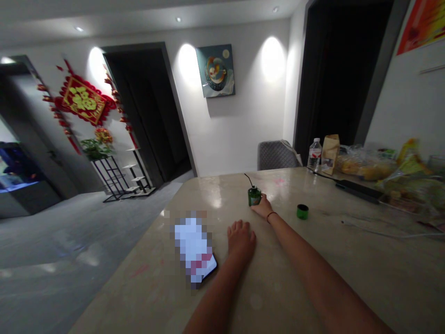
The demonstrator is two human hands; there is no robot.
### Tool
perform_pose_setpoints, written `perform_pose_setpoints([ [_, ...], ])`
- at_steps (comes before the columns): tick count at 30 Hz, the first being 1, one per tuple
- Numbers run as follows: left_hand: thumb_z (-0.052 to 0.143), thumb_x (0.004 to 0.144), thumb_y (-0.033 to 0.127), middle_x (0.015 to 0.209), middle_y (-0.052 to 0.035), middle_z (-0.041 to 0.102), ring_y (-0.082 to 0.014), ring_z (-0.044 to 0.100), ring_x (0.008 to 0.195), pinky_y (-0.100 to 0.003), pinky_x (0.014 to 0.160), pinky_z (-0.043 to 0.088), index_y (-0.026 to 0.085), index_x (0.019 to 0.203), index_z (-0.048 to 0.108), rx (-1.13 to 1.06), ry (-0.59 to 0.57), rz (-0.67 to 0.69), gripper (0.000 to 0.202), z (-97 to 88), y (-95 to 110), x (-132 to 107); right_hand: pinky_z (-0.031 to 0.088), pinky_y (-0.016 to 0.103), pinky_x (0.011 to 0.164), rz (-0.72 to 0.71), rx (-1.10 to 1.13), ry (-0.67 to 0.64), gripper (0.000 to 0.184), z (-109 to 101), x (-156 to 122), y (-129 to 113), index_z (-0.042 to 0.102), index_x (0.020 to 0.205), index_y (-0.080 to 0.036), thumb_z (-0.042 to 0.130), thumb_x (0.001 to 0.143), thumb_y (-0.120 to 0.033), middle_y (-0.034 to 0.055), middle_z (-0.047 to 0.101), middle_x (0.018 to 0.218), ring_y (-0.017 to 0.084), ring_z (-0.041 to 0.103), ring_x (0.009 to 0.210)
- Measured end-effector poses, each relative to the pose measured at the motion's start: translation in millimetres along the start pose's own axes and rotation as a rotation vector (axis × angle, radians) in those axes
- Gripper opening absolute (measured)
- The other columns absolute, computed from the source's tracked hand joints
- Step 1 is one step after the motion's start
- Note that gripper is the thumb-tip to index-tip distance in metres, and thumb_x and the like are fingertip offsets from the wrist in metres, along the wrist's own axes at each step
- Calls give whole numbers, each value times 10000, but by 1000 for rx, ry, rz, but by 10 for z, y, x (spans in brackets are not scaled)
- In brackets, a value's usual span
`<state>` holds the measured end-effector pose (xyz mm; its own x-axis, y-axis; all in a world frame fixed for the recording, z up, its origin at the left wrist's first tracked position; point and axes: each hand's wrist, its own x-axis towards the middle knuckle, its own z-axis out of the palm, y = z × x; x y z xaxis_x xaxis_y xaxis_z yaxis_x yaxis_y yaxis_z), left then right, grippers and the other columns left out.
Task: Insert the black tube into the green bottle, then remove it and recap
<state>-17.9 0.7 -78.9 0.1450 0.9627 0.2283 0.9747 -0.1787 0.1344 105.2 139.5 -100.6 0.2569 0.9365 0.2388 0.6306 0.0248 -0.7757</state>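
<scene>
My right hand (pixel 263 207), a dark cord around its wrist, is closed on the right side of a small green bottle (pixel 254 196). The bottle stands upright on the table, and a thin black stem or wire rises from its top, leaning left. My left hand (pixel 241 239) lies palm down on the tabletop, holding nothing, its fingers pointing forward and slightly apart. To its left is a phone (pixel 194 248) with a bright, pixelated screen. A short green cylinder with a dark opening (pixel 302 212) sits right of my right hand.
The beige table (pixel 278 297) carries a water bottle (pixel 314 155), a paper bag (pixel 330 153), plastic bags of food (pixel 368 164), a long black object (pixel 359 190) and a white cable (pixel 382 233) on the right. A grey chair (pixel 278 156) stands at the far edge.
</scene>
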Motion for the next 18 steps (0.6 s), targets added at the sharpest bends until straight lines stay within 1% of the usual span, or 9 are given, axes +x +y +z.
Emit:
perform_pose_setpoints([
  [4, 320, 827, 310, 1218, -67, 439, -209, 364, 1129, -383, 969, 226, 215, 1094, 470, 12, 2, 15, 321, -6, -4, -3, 433, 281, 795, -44, -103, 11, 586, -1, -37, -32, 483, 998, -128, 679, 492, -348, 122, 582, 1020, 225, 563, 939],
  [8, 303, 829, 291, 1215, -70, 442, -207, 372, 1122, -381, 964, 233, 216, 1091, 470, 2, 13, 14, 320, -12, -2, -3, 436, 279, 783, -32, -125, -5, 523, -23, -63, -48, 485, 974, -132, 660, 527, -338, 114, 595, 990, 222, 569, 920],
  [11, 307, 823, 278, 1213, -74, 446, -212, 371, 1126, -387, 963, 235, 210, 1077, 477, -9, 11, 15, 313, -8, -2, -1, 445, 270, 753, -14, -80, -54, 555, -45, -62, -30, 457, 1020, -129, 651, 536, -319, 98, 611, 952, 213, 584, 883],
  [14, 313, 820, 273, 1219, -74, 443, -215, 366, 1136, -386, 963, 240, 209, 1076, 475, -17, 22, 20, 310, 2, -7, 0, 441, 266, 768, -11, -33, -87, 628, -56, -53, -3, 414, 1084, -134, 655, 526, -290, 86, 605, 978, 199, 582, 892],
  [16, 313, 820, 274, 1214, -74, 447, -215, 369, 1133, -386, 962, 243, 208, 1076, 475, -17, 28, 21, 310, 6, -9, -1, 436, 268, 785, -11, -16, -93, 657, -55, -54, 1, 403, 1098, -132, 664, 517, -298, 86, 597, 994, 197, 576, 905],
  [18, 317, 820, 273, 1209, -74, 450, -215, 374, 1126, -389, 962, 244, 205, 1073, 476, -14, 27, 19, 307, 3, -7, -1, 429, 278, 807, -18, -25, -64, 679, -48, -63, -9, 415, 1084, -125, 680, 498, -341, 101, 584, 1016, 207, 565, 928],
])
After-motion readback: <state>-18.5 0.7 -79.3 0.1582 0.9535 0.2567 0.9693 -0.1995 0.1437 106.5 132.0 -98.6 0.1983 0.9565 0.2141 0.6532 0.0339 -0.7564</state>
